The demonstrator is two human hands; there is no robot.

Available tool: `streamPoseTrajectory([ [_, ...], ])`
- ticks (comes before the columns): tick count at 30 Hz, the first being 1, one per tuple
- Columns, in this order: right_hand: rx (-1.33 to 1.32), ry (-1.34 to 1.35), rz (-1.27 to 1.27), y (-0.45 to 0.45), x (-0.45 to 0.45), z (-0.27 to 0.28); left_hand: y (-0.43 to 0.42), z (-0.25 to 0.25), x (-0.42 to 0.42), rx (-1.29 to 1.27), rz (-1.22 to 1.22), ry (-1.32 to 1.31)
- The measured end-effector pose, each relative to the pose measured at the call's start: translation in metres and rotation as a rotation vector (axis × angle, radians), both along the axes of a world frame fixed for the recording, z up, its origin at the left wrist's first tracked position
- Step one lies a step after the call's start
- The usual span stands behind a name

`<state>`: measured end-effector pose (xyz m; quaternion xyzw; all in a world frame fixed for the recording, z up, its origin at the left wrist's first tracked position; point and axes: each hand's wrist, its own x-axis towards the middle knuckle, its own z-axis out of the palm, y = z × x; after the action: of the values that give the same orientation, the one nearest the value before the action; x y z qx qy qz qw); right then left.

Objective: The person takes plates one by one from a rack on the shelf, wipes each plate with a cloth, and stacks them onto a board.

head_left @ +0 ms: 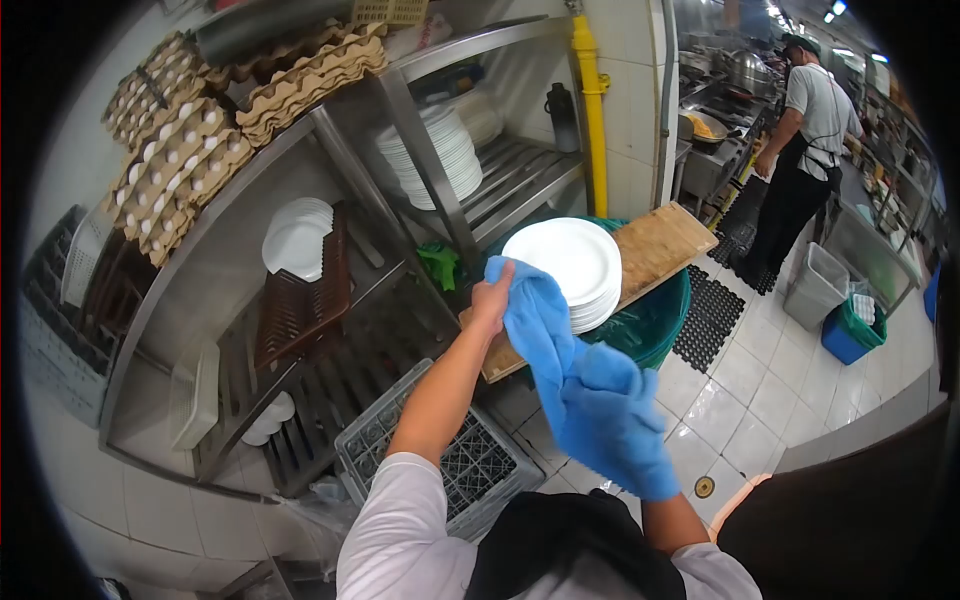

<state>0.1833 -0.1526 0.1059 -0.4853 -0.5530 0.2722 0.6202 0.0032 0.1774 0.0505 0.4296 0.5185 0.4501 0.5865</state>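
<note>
A blue cloth (537,315) stretches between my two hands. My left hand (490,298) pinches its upper end, right beside a stack of white plates (565,262). Lower and to the right, my right hand (618,420) is covered by the cloth and bunched up in it, its fingers hidden and slightly blurred. The plates rest on a wooden board (665,247), which lies across a round bin lined with a green bag (665,325).
Steel shelving on the left holds more stacked plates (430,155), a brown rack (300,300) and egg trays (175,170). A grey glass crate (440,450) sits below my left arm. A co-worker (805,150) stands at the upper right, near small bins (815,285).
</note>
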Motion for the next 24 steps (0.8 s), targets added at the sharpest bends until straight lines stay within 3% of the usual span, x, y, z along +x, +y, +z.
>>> streamPoseTrajectory([
  [3,0.175,-0.74,-0.24,-0.001,0.029,-0.016,-0.025,0.013,-0.031,-0.018,-0.126,-0.025],
  [4,0.167,-0.794,-0.31,-0.004,0.034,-0.008,-0.037,0.015,-0.047,-0.02,-0.261,0.006],
  [6,0.124,-0.641,-0.494,-0.002,0.029,0.036,-0.052,0.015,-0.082,0.007,-0.519,0.043],
  [8,0.141,-0.344,-0.635,0.016,0.008,0.089,-0.068,0.018,-0.116,-0.07,-0.622,0.083],
  [10,0.21,-0.075,-0.681,0.041,-0.026,0.128,-0.079,0.03,-0.143,-0.125,-0.708,0.118],
  [11,0.216,0.026,-0.664,0.053,-0.045,0.138,-0.083,0.04,-0.159,-0.015,-0.852,0.211],
  [12,0.212,-0.019,-0.623,0.065,-0.06,0.135,-0.089,0.055,-0.177,0.092,-0.987,0.311],
  [15,0.121,-0.235,-0.401,0.084,-0.106,0.096,-0.087,0.119,-0.23,0.275,-0.991,0.432],
  [19,0.007,-0.355,-0.178,0.085,-0.143,0.075,-0.02,0.194,-0.301,0.587,-0.227,0.647],
  [21,-0.037,-0.406,-0.147,0.084,-0.154,0.079,0.039,0.209,-0.339,0.744,0.204,0.953],
  [23,-0.083,-0.462,-0.164,0.082,-0.162,0.079,0.114,0.199,-0.393,0.969,0.447,1.247],
  [24,-0.104,-0.493,-0.187,0.079,-0.164,0.081,0.127,0.203,-0.403,0.984,0.44,1.236],
])
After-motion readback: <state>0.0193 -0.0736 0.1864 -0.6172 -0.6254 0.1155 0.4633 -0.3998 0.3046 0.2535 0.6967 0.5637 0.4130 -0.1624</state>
